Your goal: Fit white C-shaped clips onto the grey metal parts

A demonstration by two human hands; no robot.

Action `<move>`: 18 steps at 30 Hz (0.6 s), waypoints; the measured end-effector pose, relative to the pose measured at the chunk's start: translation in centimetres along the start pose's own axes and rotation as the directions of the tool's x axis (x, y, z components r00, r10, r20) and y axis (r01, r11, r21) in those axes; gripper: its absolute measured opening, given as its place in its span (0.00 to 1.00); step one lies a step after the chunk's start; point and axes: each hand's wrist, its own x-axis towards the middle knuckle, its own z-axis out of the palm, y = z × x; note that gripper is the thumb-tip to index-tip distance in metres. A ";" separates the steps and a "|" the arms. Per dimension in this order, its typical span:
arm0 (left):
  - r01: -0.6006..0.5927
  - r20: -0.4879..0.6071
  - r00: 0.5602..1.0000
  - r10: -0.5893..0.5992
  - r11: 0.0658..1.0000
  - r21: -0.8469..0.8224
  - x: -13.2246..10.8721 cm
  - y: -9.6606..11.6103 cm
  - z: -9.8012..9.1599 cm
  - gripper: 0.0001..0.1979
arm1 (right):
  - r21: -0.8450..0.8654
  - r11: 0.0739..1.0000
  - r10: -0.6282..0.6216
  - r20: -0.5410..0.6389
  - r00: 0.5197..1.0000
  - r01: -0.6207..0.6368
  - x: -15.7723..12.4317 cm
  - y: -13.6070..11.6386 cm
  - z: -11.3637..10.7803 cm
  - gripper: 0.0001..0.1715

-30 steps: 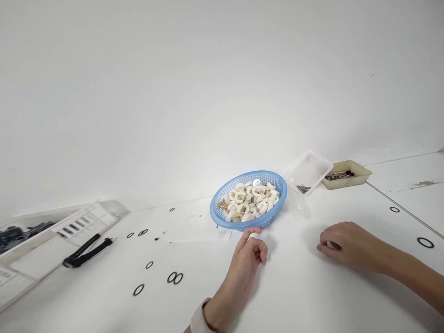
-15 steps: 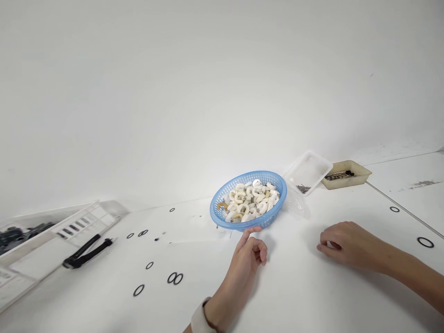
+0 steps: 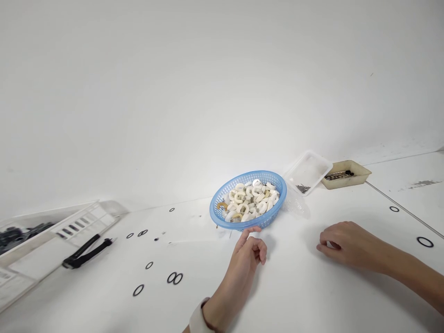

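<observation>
My left hand (image 3: pixel 244 261) is in front of the blue basket (image 3: pixel 225 225), its index finger stretched out at the basket's near rim. Its other fingers are loosely bent and apart, with nothing in them. Whether the fingertip touches the rim I cannot tell. White curved plastic pieces (image 3: pixel 244 208) fill the basket, along with a few yellowish ones and small metal bits. Farther right, my right hand (image 3: pixel 342 243) rests on the white table (image 3: pixel 294 291). Its fingers are curled in toward the thumb, and no object shows in them.
Behind my right hand, a white tray (image 3: pixel 308 169) with small metal pins leans beside a beige tray (image 3: pixel 362 175) of rings. Clear plastic (image 3: pixel 296 206) lies nearby. Several black rings (image 3: pixel 149 265) are scattered leftward, near black-handled cutters (image 3: pixel 86 252) and a white bin (image 3: pixel 31 243). A thin rod (image 3: pixel 404 209) crosses the right side.
</observation>
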 end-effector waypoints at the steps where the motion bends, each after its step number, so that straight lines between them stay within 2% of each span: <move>1: 0.001 -0.002 1.000 -0.001 1.000 0.007 0.0 0.1 0.0 0.19 | 0.002 1.000 -0.002 0.003 1.000 0.002 0.0 0.0 0.0 0.20; 8: 0.003 -0.005 1.000 -0.003 1.000 0.031 -0.1 0.3 0.1 0.20 | 0.027 1.000 -0.010 -0.015 1.000 0.011 -0.1 0.1 0.1 0.21; 18: -0.010 -0.008 1.000 0.010 0.999 0.043 0.0 0.3 0.1 0.22 | -0.001 1.000 0.005 0.020 1.000 -0.005 0.0 0.0 0.0 0.20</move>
